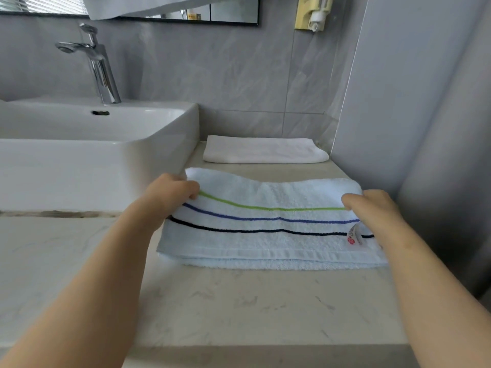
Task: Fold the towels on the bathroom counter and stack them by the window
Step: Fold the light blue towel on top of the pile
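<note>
On counter point(239, 301), folded striped towel point(265, 243).

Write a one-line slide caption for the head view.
Left hand and right hand hold opposite ends of a folded striped towel on the counter, a folded white towel behind it.

White basin point(79, 166) with chrome faucet point(102, 73) at left, mirror point(233, 9) above, yellowish wall dispenser point(313, 11) upper right.
</note>
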A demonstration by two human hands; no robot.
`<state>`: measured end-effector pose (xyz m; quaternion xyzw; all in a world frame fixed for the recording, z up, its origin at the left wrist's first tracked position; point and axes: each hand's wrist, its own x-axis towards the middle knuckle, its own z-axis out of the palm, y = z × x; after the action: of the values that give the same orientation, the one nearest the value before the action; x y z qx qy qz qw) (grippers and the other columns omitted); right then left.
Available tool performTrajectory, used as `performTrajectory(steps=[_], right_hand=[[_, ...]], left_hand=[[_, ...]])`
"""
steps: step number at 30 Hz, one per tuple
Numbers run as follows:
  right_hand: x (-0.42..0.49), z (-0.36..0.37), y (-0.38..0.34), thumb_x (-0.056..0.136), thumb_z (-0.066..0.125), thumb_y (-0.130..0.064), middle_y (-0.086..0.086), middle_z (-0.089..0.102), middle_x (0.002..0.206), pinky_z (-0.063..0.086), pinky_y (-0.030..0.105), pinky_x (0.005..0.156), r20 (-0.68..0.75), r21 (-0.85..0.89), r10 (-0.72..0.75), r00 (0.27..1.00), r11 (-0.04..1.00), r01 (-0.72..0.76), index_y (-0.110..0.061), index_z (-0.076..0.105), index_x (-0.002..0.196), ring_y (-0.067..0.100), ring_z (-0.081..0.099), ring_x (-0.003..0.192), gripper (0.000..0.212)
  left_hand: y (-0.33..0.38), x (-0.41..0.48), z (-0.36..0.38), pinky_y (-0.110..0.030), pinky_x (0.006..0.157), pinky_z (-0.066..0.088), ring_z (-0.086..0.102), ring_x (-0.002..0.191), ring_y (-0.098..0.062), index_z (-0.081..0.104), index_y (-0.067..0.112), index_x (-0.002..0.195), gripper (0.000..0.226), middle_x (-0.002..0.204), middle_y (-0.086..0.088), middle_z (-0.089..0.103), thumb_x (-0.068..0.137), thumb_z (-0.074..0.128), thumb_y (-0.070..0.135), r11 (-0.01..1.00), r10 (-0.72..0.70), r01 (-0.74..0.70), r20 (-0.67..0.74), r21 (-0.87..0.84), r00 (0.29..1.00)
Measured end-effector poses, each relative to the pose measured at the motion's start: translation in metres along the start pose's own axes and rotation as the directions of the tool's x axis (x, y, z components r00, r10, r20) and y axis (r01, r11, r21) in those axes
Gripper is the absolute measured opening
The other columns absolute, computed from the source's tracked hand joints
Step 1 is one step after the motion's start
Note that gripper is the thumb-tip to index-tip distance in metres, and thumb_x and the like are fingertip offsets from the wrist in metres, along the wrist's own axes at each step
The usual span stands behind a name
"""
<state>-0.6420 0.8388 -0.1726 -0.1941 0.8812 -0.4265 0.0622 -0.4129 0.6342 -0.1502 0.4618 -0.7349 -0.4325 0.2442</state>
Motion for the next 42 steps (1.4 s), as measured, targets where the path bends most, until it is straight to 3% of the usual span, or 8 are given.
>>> performTrajectory(steps=[9,19,25,28,30,32,36,42], right_hand=[[0.012,-0.001,0.011,0.082,0.064,-0.027,0.012,0.057,0.069,0.042,0.035,0.065,-0.429,-0.143,-0.249,0.868,0.968,0.207,-0.009,0.054,0.063,0.037,0.052,0.075,0.028],[0.012,-0.001,-0.001,0.093,0.055,-0.022,-0.015,0.057,0.046,0.041,0.012,0.051,-0.463,0.572,-0.124,0.878,0.715,0.403,-0.017,0.050,0.065,-0.002,0.049,0.046,0.029],[0.017,-0.003,-0.007,0.084,0.052,-0.023,-0.007,0.066,0.095,0.054,0.023,0.073,-0.066,0.945,-0.197,0.978,0.304,0.125,-0.028,0.050,0.097,0.007,0.065,0.092,0.014],[0.012,-0.004,-0.004,0.090,0.052,-0.023,-0.002,0.057,0.086,0.047,0.035,0.085,0.044,0.867,-0.123,0.991,0.497,0.024,-0.021,0.053,0.089,0.023,0.059,0.106,0.003],[0.012,-0.004,0.005,0.085,0.051,-0.051,0.004,0.063,0.085,0.046,0.034,0.079,0.141,0.901,-0.011,0.990,0.415,-0.124,-0.016,0.060,0.083,0.026,0.061,0.099,0.036],[0.018,-0.004,0.009,0.088,0.041,-0.061,0.009,0.067,0.085,0.048,0.035,0.074,0.241,0.852,0.100,0.965,0.454,-0.260,-0.011,0.064,0.081,0.026,0.064,0.083,0.055],[0.025,0.009,0.010,0.086,0.065,-0.023,0.006,0.063,0.116,0.043,0.031,0.082,0.137,0.578,0.083,0.987,0.803,-0.148,-0.012,0.062,0.113,0.021,0.058,0.097,0.029],[0.026,0.024,0.015,0.085,0.053,0.006,-0.002,0.052,0.115,0.040,0.025,0.073,-0.127,0.376,-0.114,0.985,0.914,0.154,-0.017,0.059,0.120,0.017,0.052,0.090,0.043]], left_hand=[[0.010,-0.008,0.020,-0.029,0.052,0.025,0.038,0.063,-0.020,0.057,0.014,0.076,0.019,0.065,0.004,0.038,0.087,0.059,0.029,0.837,0.502,-0.327,-0.377,0.439,0.778],[0.009,-0.001,0.010,-0.024,0.063,0.055,0.066,0.063,-0.009,0.061,0.024,0.077,0.021,0.057,0.004,0.063,0.091,0.055,0.010,0.788,0.262,-0.418,-0.368,-0.452,0.892],[0.013,-0.002,0.011,-0.028,0.067,0.057,0.069,0.078,-0.015,0.061,0.017,0.093,0.023,0.082,0.000,0.070,0.098,0.040,0.009,0.572,0.432,-0.367,-0.111,-0.734,0.895],[0.005,-0.002,0.014,-0.028,0.061,0.051,0.063,0.060,-0.014,0.059,0.015,0.076,0.027,0.063,0.001,0.065,0.094,0.040,0.019,0.478,0.230,-0.077,0.040,-0.875,0.972],[-0.005,0.004,0.012,-0.031,0.067,0.047,0.061,0.069,-0.022,0.056,0.012,0.075,0.038,0.074,-0.006,0.064,0.094,0.033,0.035,0.398,0.058,0.189,0.231,-0.897,0.971],[-0.011,0.008,0.012,-0.034,0.066,0.047,0.061,0.076,-0.026,0.056,0.012,0.076,0.050,0.082,-0.009,0.064,0.093,0.035,0.053,0.543,-0.058,0.287,0.306,-0.789,0.950],[-0.012,0.012,0.022,-0.034,0.068,0.051,0.061,0.088,-0.025,0.059,0.019,0.099,0.017,0.107,-0.007,0.060,0.087,0.064,0.030,0.911,-0.092,0.146,0.154,-0.386,0.984],[-0.016,0.019,0.033,-0.037,0.083,0.050,0.054,0.100,-0.026,0.057,0.031,0.108,0.039,0.123,-0.001,0.049,0.086,0.050,-0.001,0.959,0.059,-0.057,-0.003,-0.276,0.998]])
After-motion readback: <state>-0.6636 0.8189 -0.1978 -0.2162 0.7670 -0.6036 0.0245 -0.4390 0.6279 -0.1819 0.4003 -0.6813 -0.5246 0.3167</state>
